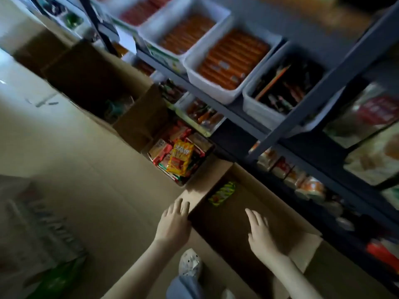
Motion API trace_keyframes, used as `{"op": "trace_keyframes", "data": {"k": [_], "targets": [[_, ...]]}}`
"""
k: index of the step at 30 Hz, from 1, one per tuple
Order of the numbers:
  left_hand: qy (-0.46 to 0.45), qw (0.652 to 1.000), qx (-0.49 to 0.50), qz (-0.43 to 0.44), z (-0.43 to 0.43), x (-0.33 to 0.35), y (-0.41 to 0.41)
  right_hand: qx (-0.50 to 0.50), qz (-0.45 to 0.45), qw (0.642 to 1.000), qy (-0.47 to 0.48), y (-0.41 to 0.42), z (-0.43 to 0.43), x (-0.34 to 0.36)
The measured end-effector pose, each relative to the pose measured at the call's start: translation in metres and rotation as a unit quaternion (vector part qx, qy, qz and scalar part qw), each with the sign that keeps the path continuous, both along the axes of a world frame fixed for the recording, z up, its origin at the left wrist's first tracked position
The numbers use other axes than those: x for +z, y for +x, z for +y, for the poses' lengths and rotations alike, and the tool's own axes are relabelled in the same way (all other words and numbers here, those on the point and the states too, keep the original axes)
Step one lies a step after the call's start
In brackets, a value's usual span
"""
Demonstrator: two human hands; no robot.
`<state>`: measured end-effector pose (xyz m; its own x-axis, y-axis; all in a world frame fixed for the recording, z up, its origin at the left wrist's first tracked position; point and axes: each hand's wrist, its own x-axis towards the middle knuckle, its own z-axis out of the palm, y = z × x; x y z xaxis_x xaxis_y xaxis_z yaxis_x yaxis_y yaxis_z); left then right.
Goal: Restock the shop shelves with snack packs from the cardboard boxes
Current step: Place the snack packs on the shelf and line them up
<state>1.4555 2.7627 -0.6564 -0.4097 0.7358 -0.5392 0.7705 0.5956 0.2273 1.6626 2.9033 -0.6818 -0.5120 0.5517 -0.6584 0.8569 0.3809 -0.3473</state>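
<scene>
An open cardboard box [302,247] stands on the floor in front of me with one green and yellow snack pack [222,193] lying in its far corner. My left hand [173,223] rests with straight fingers on the box's left rim. Over the box's dark inside hovers my right hand [260,230], fingers spread and holding nothing. A second box [170,160] beyond it is full of red and yellow snack packs, a yellow pack [180,157] on top. The dark shelf rack [306,117] rises on the right with white bins of orange packs [233,59].
A large open cardboard box [90,83] stands further back on the left. Lower shelves on the right hold more packaged snacks [302,180]. A pale bag with green print [43,244] lies at lower left. My shoe [190,264] is between my arms on the tiled floor.
</scene>
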Motion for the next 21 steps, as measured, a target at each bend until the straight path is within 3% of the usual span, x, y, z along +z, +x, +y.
{"op": "trace_keyframes", "data": {"k": [6,9,12,16,17,18,21], "targets": [[0.056,0.996,-0.068,0.016,0.027,-0.194,-0.013,0.141,-0.083,0.985,0.055,-0.034,0.017,-0.194],[0.08,0.991,-0.107,0.02,0.034,-0.262,-0.017,0.227,-0.042,0.961,0.15,-0.055,0.031,-0.274],[0.105,0.99,-0.097,0.002,0.033,-0.309,-0.012,0.297,-0.081,0.934,0.179,-0.074,0.043,-0.334],[0.126,0.99,-0.064,-0.004,0.026,-0.324,-0.007,0.34,-0.056,0.898,0.274,-0.083,0.058,-0.372],[0.117,0.991,-0.068,-0.005,0.023,-0.321,-0.008,0.342,-0.056,0.901,0.26,-0.079,0.059,-0.37],[0.108,0.992,-0.07,-0.006,0.021,-0.316,-0.008,0.335,-0.052,0.911,0.235,-0.074,0.058,-0.363],[0.077,0.996,-0.005,-0.046,0.019,-0.277,-0.005,0.303,-0.011,0.91,0.283,-0.052,0.058,-0.308]]}}
